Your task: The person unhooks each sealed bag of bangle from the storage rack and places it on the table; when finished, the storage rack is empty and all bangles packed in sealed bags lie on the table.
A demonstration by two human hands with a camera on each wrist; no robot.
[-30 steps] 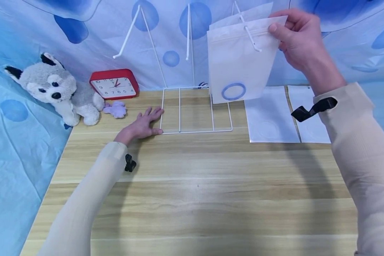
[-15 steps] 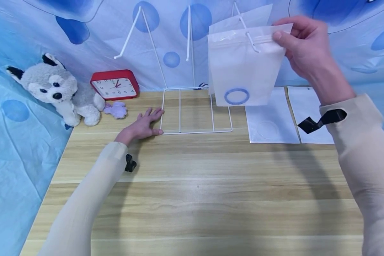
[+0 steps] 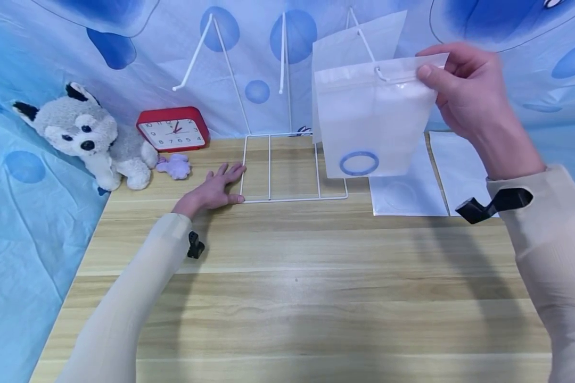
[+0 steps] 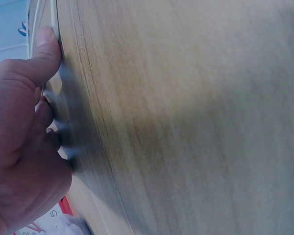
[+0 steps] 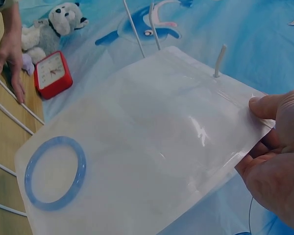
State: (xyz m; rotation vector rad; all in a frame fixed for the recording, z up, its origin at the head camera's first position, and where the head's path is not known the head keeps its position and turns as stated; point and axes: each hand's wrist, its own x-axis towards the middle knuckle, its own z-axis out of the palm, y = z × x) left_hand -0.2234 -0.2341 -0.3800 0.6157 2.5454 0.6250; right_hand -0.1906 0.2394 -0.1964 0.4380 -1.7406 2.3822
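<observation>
My right hand (image 3: 474, 96) pinches the upper right corner of a frosted zip bag (image 3: 378, 122) between thumb and fingers. A blue ring like a bangle (image 5: 29, 176) shows in the bag's lower part. The tip of the white rack's right hook (image 5: 220, 61) pokes through the bag near its top edge. Another frosted bag (image 3: 359, 42) hangs farther back on that same hook. My left hand (image 3: 211, 187) lies with fingers spread at the left side of the white wire rack's base (image 3: 294, 200), its thumb (image 4: 49, 49) touching the wire.
Two flat white bags (image 3: 395, 197) lie on the table at the right, one partly behind my right wrist. A red clock (image 3: 173, 128), a husky plush (image 3: 88, 138) and a small purple toy (image 3: 174, 166) stand at the left. Two more hooks (image 3: 281, 53) jut from the rack.
My right hand has moved down and to the right, drawing the front bag along the hook to its tip. The gap to the rear bag has widened. My left hand stays put.
</observation>
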